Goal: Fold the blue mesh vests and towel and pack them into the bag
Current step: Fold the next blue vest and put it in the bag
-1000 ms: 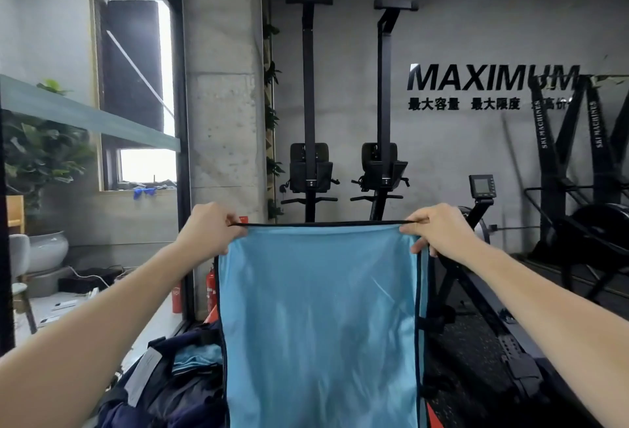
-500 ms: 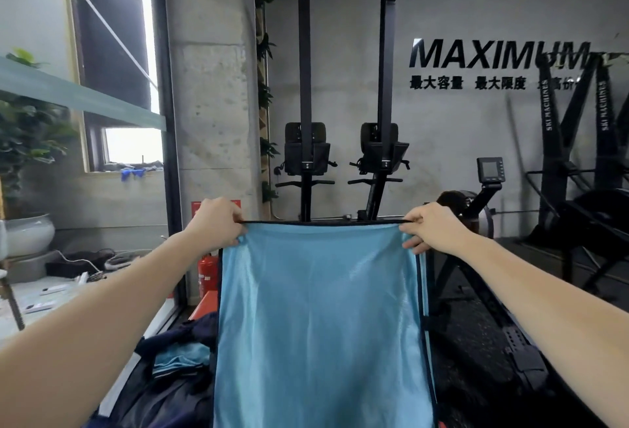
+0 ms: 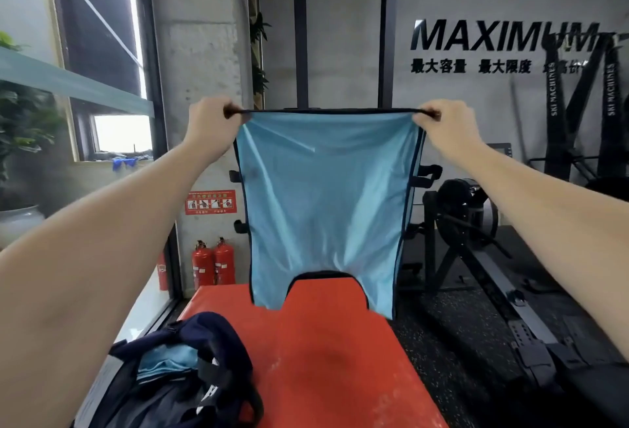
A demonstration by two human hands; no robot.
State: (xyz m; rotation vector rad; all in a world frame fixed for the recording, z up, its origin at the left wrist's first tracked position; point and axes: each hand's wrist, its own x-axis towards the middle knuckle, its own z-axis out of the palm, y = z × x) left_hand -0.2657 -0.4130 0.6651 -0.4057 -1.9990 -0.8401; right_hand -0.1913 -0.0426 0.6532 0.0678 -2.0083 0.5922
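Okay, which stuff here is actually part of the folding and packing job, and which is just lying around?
Part of the job:
blue mesh vest, gripped by left hand and right hand
dark bag
blue fabric in the bag
red mat

Just around:
fire extinguishers
rowing machine
potted plant

Vest (image 3: 326,196): the one you hold up is light blue, plain, edged all round in a dark navy binding.
Bag (image 3: 177,376): dark navy, with light blue cloth (image 3: 166,361) showing in its mouth.
Bench pad (image 3: 320,352): your surface is orange-red, with a darker smudge near the middle.
Fire extinguishers (image 3: 213,262): red, with pale labels.
Wall sign (image 3: 210,202): red with white pictures.
Wall lettering (image 3: 503,36): black on grey.
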